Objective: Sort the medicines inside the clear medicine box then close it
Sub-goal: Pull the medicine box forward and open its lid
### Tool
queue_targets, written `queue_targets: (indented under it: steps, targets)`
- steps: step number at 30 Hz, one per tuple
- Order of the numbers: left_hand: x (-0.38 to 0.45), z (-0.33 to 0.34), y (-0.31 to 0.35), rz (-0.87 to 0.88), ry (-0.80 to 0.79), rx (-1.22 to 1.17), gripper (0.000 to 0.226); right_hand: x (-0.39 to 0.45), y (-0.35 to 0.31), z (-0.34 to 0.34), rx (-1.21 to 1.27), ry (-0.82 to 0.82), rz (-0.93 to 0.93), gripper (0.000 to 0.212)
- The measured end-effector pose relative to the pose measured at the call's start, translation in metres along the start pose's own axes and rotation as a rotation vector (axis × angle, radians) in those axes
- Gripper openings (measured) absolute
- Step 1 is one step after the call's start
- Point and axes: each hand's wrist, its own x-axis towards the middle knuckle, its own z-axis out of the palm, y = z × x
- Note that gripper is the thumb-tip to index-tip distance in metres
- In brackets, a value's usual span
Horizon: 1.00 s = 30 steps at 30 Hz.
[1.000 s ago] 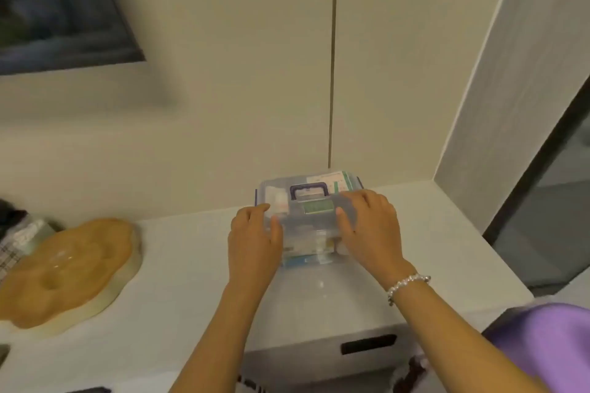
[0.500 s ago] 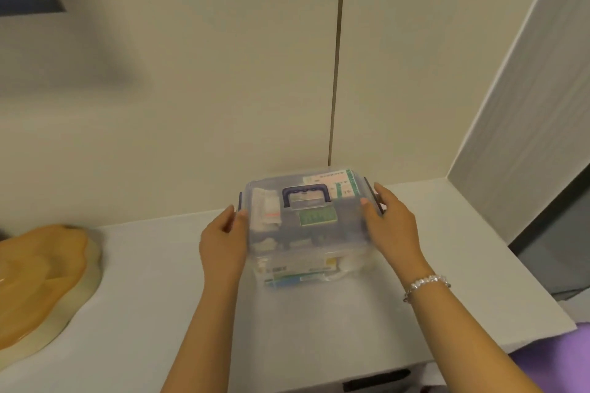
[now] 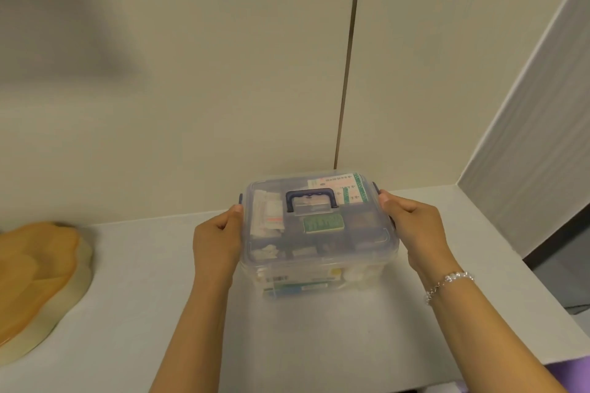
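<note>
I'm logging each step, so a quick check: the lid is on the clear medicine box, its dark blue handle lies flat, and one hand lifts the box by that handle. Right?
Not quite. In the head view nobody touches the handle. The left hand and the right hand grip the two sides of the clear medicine box by its side clips. The lid is on and the handle lies flat, as you said.
</note>
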Motion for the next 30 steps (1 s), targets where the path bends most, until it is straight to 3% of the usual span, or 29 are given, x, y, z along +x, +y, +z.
queue_targets:
  steps: [16, 22, 25, 30]
  targets:
    - [0.006, -0.005, 0.003, 0.224, -0.022, 0.306, 0.051, 0.001, 0.002, 0.0, -0.228, 0.085, -0.125, 0.021]
    - [0.007, -0.007, -0.002, 0.135, 0.029, 0.273, 0.053, 0.003, 0.003, 0.0, -0.333, 0.103, -0.161, 0.022]
    - [0.005, -0.002, 0.001, 0.015, 0.01, 0.148, 0.057, 0.004, 0.002, -0.001, -0.353, 0.106, -0.17, 0.022]
    - [0.007, 0.003, -0.001, -0.036, -0.105, 0.074, 0.038, 0.004, 0.004, -0.004, -0.391, 0.118, -0.209, 0.032]
